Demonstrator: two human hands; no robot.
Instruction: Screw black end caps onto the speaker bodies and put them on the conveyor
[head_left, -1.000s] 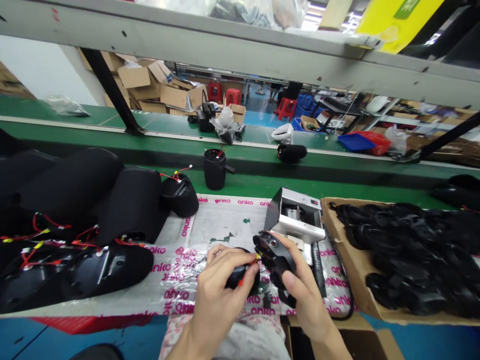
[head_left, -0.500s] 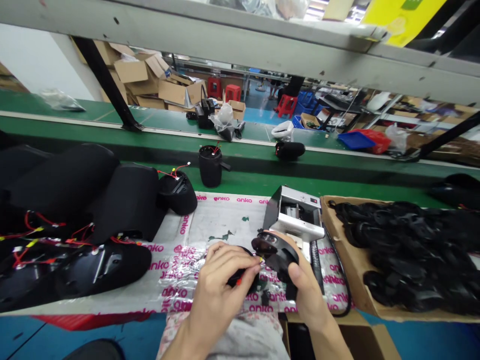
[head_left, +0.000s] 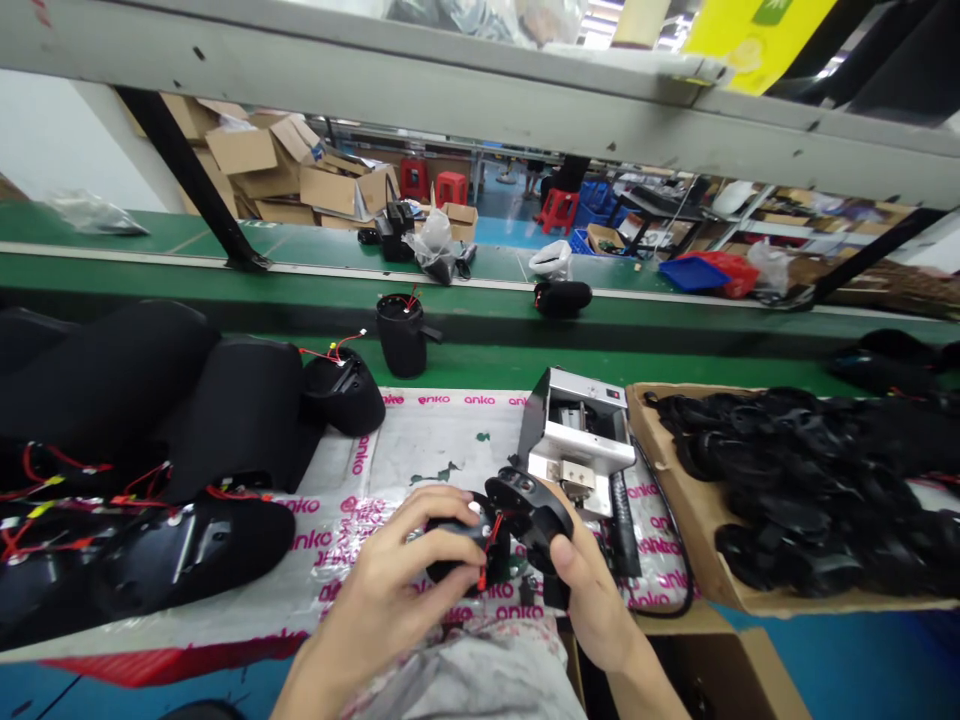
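My left hand is wrapped round a black rounded body with red wires coming out of its end. Right beside it, my right hand grips a black round end cap, held up against the wired end of the body. Both hands work close to my lap, at the near edge of a mat printed with pink "anko" words.
A metal box-shaped device stands just behind my hands. A cardboard box of black parts lies to the right. Black fabric-covered units with red wires fill the left. One black cylinder stands on the green belt.
My hands have drawn the cap and the body closer together and slightly left. The view has shifted a little, so the bench things sit further left in frame.
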